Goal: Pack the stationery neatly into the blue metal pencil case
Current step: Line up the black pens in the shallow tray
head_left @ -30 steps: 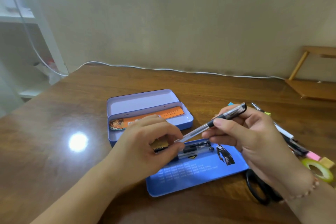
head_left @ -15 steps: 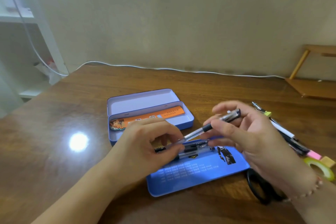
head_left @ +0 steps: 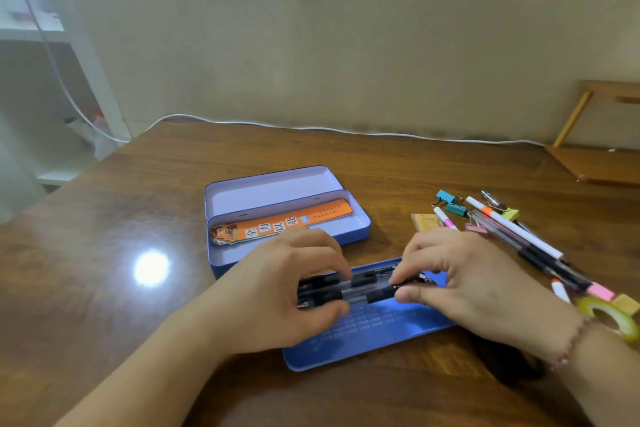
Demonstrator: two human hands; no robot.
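Pencil case (head_left: 360, 222) open, mid-table, orange ruler (head_left: 294, 220) inside. Left hand (head_left: 291, 291) and right hand (head_left: 460, 281) pinch opposite ends of pen bundle (head_left: 360, 288) over blue tray (head_left: 374, 340), probably squaring ends for neat fit.

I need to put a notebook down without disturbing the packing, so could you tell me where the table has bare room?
The table is bare left of the open pencil case, and behind it up to the white cable. Right of the case is crowded with loose pens, binder clips and a tape roll.
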